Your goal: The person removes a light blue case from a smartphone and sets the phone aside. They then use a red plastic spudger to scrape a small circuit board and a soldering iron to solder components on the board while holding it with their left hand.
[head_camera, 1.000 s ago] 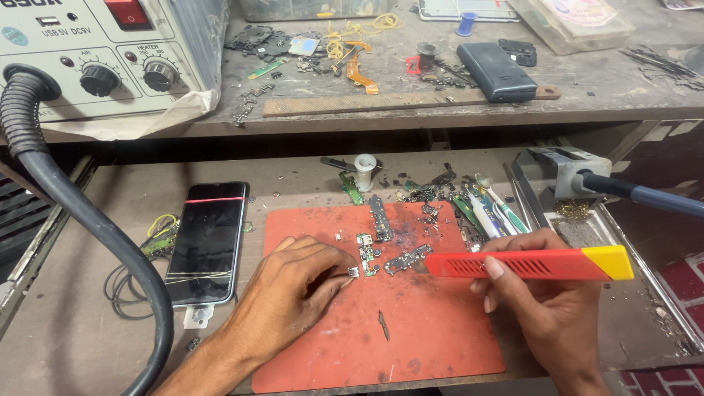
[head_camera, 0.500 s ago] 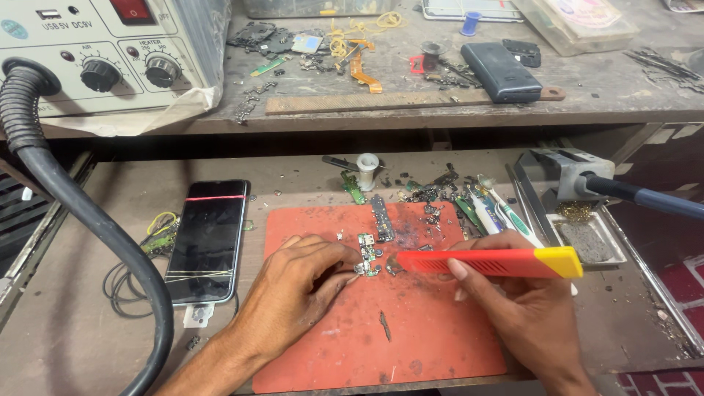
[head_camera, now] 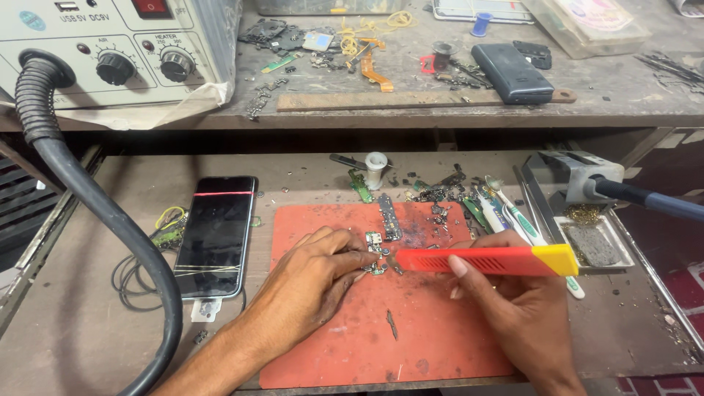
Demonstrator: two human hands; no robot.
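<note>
The left hand [head_camera: 312,275] pins a small green circuit board [head_camera: 375,244] to the red work mat [head_camera: 433,330] with narrowed fingers, while the right hand [head_camera: 513,301] has its fingers wrapped around a red-and-yellow tool [head_camera: 484,260] whose tip meets the board. In my judgement a hard push could skid the tiny board into the loose metal parts [head_camera: 440,216] just beyond, or nick the left fingertips. Compared with a second ago, the tool has slid leftward onto the board.
</note>
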